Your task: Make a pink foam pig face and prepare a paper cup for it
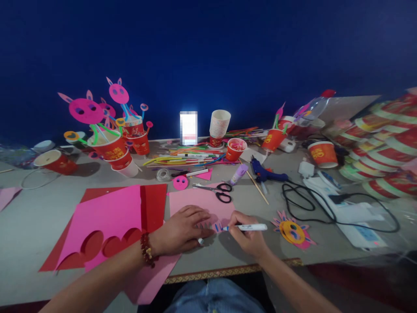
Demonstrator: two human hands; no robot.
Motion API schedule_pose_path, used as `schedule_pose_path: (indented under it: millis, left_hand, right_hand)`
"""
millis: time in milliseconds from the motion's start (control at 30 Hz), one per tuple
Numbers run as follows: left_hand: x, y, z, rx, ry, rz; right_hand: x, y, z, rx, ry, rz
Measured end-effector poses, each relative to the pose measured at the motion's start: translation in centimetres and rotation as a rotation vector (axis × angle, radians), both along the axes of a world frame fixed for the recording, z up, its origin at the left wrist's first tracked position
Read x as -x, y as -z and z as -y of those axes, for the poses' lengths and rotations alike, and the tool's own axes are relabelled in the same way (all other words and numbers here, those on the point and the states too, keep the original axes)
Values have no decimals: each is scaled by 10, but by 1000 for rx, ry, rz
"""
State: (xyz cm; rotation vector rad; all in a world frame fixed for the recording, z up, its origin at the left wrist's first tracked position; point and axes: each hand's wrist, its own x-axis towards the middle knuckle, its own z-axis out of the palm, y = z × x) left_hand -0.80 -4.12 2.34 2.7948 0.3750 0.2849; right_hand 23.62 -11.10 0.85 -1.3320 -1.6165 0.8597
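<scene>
My right hand (247, 239) is closed around a white acrylic marker (256, 227), its tip pointing left at a small pink paper piece (217, 226) that bears blue marks. Stretched out and lying flat, the fingers of my left hand (182, 228) rest beside that piece. A small white cap (200, 241) shows by the left thumb; whether it is held I cannot make out. Beneath and beyond both hands lies a pale pink sheet (182, 200). Black-handled scissors (221, 191) lie on its far edge, near a pink paper circle with a drawn face (180, 182).
Magenta paper (110, 208) with round cutouts lies on red sheets at left. A blue glue gun (265, 171) and its black cable stand right, past a yellow-and-pink paper decoration (293, 232). Red cups (112, 148) with paper animals, pipe cleaners (182, 158) and stacked cups (220, 124) line the back.
</scene>
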Motion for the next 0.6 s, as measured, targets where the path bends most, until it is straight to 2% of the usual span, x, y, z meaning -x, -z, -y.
schedule_pose_path:
  millis: [200,600]
  left_hand:
    - [0,0,1,-9,-9,2]
    - [0,0,1,-7,-18,24]
  right_hand:
    - [2,-3,-2,-13,45,61]
    - [2,-4,-3,-36,28,129]
